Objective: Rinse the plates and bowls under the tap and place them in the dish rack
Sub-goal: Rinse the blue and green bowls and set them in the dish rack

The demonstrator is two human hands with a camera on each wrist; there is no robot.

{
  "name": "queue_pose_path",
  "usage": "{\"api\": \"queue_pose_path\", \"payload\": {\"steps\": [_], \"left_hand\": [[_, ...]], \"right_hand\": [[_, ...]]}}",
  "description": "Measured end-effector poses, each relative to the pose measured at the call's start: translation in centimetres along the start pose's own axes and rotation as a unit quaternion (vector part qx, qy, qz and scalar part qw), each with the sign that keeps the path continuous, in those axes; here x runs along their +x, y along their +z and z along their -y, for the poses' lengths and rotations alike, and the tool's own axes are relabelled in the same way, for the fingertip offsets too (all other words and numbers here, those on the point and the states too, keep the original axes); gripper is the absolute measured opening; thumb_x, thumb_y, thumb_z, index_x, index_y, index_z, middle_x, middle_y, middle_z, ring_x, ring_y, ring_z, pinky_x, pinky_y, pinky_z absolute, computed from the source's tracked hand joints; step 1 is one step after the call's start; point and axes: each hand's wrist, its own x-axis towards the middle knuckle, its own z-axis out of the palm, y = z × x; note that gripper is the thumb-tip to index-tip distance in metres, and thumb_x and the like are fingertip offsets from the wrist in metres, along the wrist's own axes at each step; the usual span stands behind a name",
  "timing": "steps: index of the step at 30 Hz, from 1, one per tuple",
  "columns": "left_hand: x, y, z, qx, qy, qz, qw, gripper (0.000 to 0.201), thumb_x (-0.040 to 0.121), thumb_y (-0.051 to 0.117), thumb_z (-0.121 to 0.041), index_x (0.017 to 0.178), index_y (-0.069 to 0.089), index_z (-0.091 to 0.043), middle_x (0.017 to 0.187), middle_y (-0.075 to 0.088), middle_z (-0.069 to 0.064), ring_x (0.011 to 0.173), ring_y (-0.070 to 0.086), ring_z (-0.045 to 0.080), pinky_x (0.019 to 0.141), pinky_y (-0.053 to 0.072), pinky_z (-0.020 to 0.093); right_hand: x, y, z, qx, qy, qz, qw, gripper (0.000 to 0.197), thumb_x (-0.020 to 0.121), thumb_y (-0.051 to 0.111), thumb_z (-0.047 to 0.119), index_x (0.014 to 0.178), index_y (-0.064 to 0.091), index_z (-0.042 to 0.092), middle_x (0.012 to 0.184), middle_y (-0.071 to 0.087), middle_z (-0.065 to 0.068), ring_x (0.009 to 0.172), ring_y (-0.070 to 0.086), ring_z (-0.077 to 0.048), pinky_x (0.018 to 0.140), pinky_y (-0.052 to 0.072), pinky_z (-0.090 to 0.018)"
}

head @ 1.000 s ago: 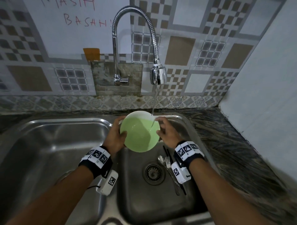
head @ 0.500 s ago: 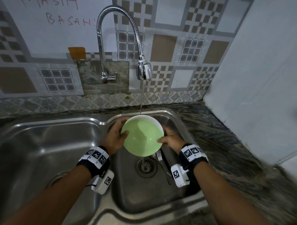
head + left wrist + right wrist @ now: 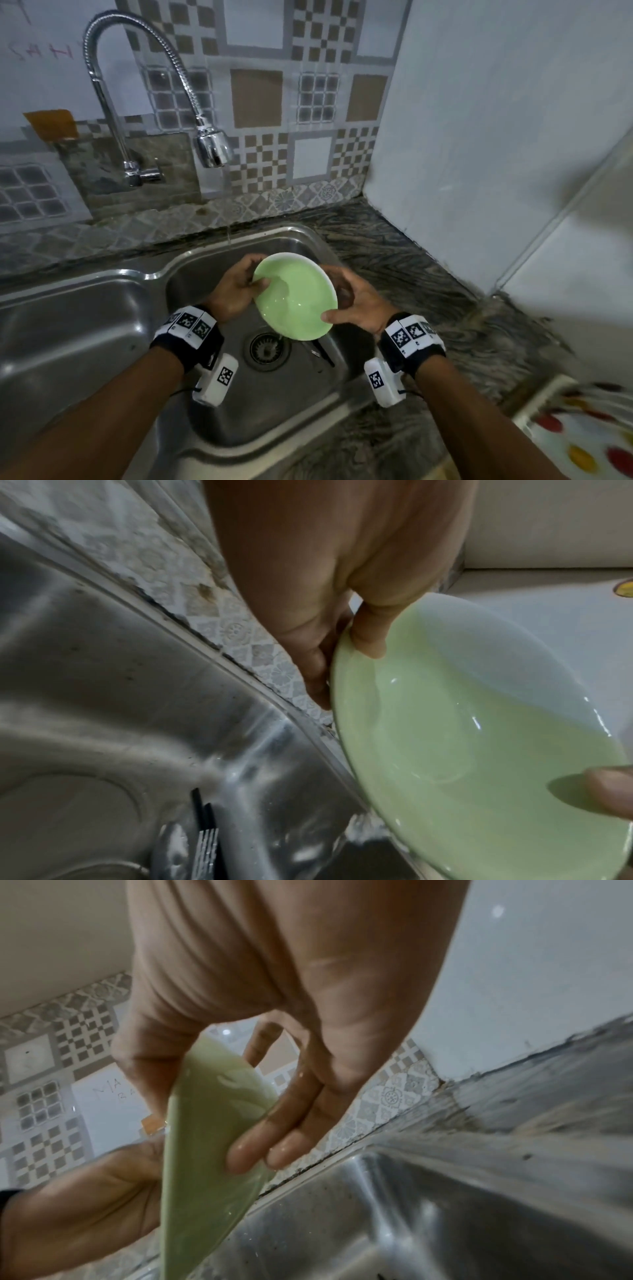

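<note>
A pale green bowl (image 3: 296,296) with a white rim is tilted toward me over the right sink basin (image 3: 205,274). My left hand (image 3: 236,287) grips its left rim, thumb inside (image 3: 368,637), fingers behind. My right hand (image 3: 352,301) holds the right rim, thumb on the inner edge and fingers spread on the underside (image 3: 253,1150). In the right wrist view the bowl (image 3: 205,1150) shows edge-on and wet. The chrome tap (image 3: 212,147) hangs above and left of the bowl; a thin stream falls behind the bowl's far rim.
Cutlery (image 3: 320,353) lies in the basin beside the drain (image 3: 267,347). A second basin (image 3: 68,325) is to the left. Dark stone counter (image 3: 428,274) runs to the right, with a white spotted tray (image 3: 582,438) at the lower right. No dish rack shows.
The bowl has come out from under the stream and tilted more toward me. My right hand shifted down its right rim. The view has swung right.
</note>
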Motion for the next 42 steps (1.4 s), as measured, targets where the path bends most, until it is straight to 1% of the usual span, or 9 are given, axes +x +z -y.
{"api": "queue_pose_path", "payload": {"steps": [7, 13, 20, 25, 28, 30, 33, 36, 42], "left_hand": [[1.1, 5.7, -3.5, 0.023, 0.064, 0.016, 0.998, 0.029, 0.078, 0.059, 0.021, 0.098, 0.055, 0.001, 0.085, 0.071, -0.02, 0.079, 0.065, -0.006, 0.074, 0.05, 0.011], [1.0, 9.6, -4.5, -0.011, 0.067, 0.017, 0.998, 0.029, 0.078, 0.058, 0.021, 0.084, 0.054, -0.007, 0.089, 0.075, -0.011, 0.095, 0.068, 0.003, 0.086, 0.053, 0.021], [-0.2, 17.2, -7.3, 0.108, 0.08, 0.222, 0.966, 0.048, 0.082, 0.059, 0.016, 0.126, 0.05, 0.0, 0.123, 0.06, 0.008, 0.104, 0.058, -0.01, 0.096, 0.045, 0.018], [-3.0, 25.7, -11.3, 0.114, -0.054, 0.367, 0.922, 0.045, 0.091, 0.05, 0.008, 0.125, 0.057, -0.019, 0.108, 0.062, 0.008, 0.072, 0.055, 0.005, 0.054, 0.048, 0.013], [-4.5, 29.2, -12.9, 0.117, -0.066, 0.483, 0.865, 0.071, 0.073, 0.066, 0.017, 0.128, 0.055, -0.028, 0.113, 0.067, -0.018, 0.104, 0.061, 0.004, 0.076, 0.052, 0.015], [-5.9, 31.2, -13.7, 0.006, -0.14, 0.553, 0.821, 0.077, 0.068, 0.062, 0.014, 0.13, 0.055, -0.03, 0.127, 0.063, -0.01, 0.116, 0.056, 0.013, 0.08, 0.05, 0.026], [-8.9, 35.3, -15.3, -0.112, -0.274, 0.533, 0.793, 0.069, 0.061, 0.077, -0.02, 0.127, 0.061, -0.024, 0.112, 0.065, -0.001, 0.097, 0.06, 0.022, 0.071, 0.054, 0.03], [-12.8, 40.4, -16.4, -0.027, -0.271, 0.485, 0.831, 0.061, 0.069, 0.071, -0.062, 0.116, 0.066, -0.023, 0.11, 0.068, 0.005, 0.1, 0.066, 0.02, 0.074, 0.057, 0.033], [-19.0, 49.0, -15.0, -0.031, -0.339, 0.439, 0.831, 0.039, 0.09, 0.062, -0.034, 0.121, 0.063, -0.011, 0.111, 0.071, 0.01, 0.099, 0.068, 0.023, 0.077, 0.058, 0.033]], "right_hand": [[-5.2, -2.6, 0.1, -0.141, -0.058, -0.095, 0.984, 0.085, 0.058, 0.082, 0.011, 0.129, 0.045, 0.04, 0.129, 0.051, 0.013, 0.12, 0.048, -0.006, 0.104, 0.042, -0.034], [-9.3, -4.0, -0.8, -0.207, -0.104, -0.148, 0.961, 0.09, 0.056, 0.081, 0.009, 0.132, 0.043, 0.038, 0.129, 0.043, 0.015, 0.115, 0.046, -0.003, 0.082, 0.047, -0.014], [-18.1, -7.4, -1.9, -0.311, -0.109, -0.2, 0.923, 0.087, 0.059, 0.085, 0.034, 0.136, 0.045, 0.027, 0.127, 0.048, -0.001, 0.114, 0.051, -0.016, 0.087, 0.047, -0.029], [-27.8, -10.5, -2.4, -0.405, -0.048, -0.187, 0.894, 0.094, 0.057, 0.085, 0.027, 0.138, 0.037, 0.034, 0.131, 0.045, -0.003, 0.098, 0.057, -0.018, 0.073, 0.056, -0.036], [-34.1, -11.4, -2.4, -0.445, -0.019, -0.194, 0.874, 0.092, 0.059, 0.085, 0.026, 0.138, 0.039, 0.03, 0.131, 0.047, -0.007, 0.089, 0.054, -0.012, 0.069, 0.053, -0.032], [-38.1, -11.7, -2.6, -0.462, 0.005, -0.196, 0.865, 0.091, 0.06, 0.084, 0.029, 0.138, 0.037, 0.034, 0.131, 0.047, -0.007, 0.091, 0.058, -0.017, 0.071, 0.054, -0.034], [-43.3, -11.7, -2.9, -0.494, 0.033, -0.199, 0.846, 0.09, 0.059, 0.085, 0.033, 0.137, 0.04, 0.034, 0.129, 0.049, -0.007, 0.094, 0.061, -0.022, 0.073, 0.052, -0.029], [-47.6, -11.8, -2.9, -0.498, 0.074, -0.201, 0.84, 0.091, 0.059, 0.087, 0.03, 0.138, 0.042, 0.033, 0.132, 0.048, -0.01, 0.095, 0.06, -0.021, 0.075, 0.049, -0.03], [-54.2, -10.9, -4.7, -0.501, 0.141, -0.18, 0.835, 0.095, 0.06, 0.085, 0.027, 0.139, 0.034, 0.038, 0.134, 0.046, -0.008, 0.092, 0.063, -0.027, 0.077, 0.055, -0.039]]}}
